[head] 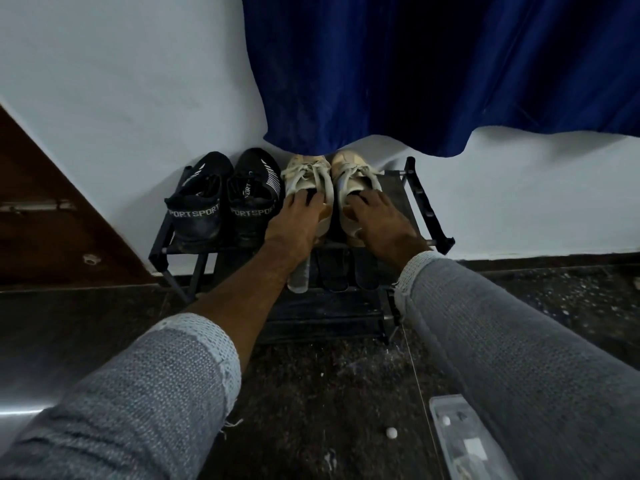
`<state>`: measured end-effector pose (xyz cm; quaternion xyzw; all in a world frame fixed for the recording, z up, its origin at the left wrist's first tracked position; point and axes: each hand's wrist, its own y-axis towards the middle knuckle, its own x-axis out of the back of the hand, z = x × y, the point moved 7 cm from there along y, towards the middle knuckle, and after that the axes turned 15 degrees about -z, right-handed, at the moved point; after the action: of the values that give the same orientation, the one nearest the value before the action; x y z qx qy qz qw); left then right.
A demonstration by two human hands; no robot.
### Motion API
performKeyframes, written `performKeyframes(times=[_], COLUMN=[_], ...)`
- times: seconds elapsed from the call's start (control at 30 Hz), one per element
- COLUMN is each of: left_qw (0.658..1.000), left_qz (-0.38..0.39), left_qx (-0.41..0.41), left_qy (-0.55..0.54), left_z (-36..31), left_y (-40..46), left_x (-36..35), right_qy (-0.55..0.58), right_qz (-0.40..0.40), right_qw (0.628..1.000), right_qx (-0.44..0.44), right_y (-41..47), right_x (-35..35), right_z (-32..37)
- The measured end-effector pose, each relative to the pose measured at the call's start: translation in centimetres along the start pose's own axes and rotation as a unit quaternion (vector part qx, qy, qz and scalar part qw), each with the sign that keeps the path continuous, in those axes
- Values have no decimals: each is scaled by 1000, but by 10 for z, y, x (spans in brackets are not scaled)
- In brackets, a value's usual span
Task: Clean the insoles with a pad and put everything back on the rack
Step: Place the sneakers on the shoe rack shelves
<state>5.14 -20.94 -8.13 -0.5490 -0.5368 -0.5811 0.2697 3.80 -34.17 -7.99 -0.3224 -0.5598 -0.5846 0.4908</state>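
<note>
Beyond your hands you face a pale, plain wall (121, 81), dimly lit and greyish. Above your hands a deep blue curtain (415, 64) hangs in folds, its hem ending just over the spot you reach into. Out past your left hand a brown wooden panel (52, 209) slants against the wall, with a metal hinge (38, 205) on it. Under your forearms you have a dark speckled stone floor (311, 393), glossy at the far left where it catches a streak of light, and scattered with pale flecks near your right forearm. A dark skirting strip (554, 263) runs along the wall's foot beyond your right hand.
</note>
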Motion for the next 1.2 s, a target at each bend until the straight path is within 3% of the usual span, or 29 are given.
performKeyframes(times=[0.13, 0.8, 1.2], left_qw=[1000, 999, 998], left_qz=[-14, 25, 62], left_qx=[5, 33, -2], left_qy=[13, 27, 8], left_z=[3, -26, -61], left_y=[-21, -201, -237], left_x=[22, 132, 89], right_qy=[19, -17, -30], right_qz=[-36, -18, 24], right_qw=[999, 999, 994], right_qx=[-9, -39, -98], right_y=[-19, -201, -266], right_x=[23, 130, 103], right_z=[6, 64, 35])
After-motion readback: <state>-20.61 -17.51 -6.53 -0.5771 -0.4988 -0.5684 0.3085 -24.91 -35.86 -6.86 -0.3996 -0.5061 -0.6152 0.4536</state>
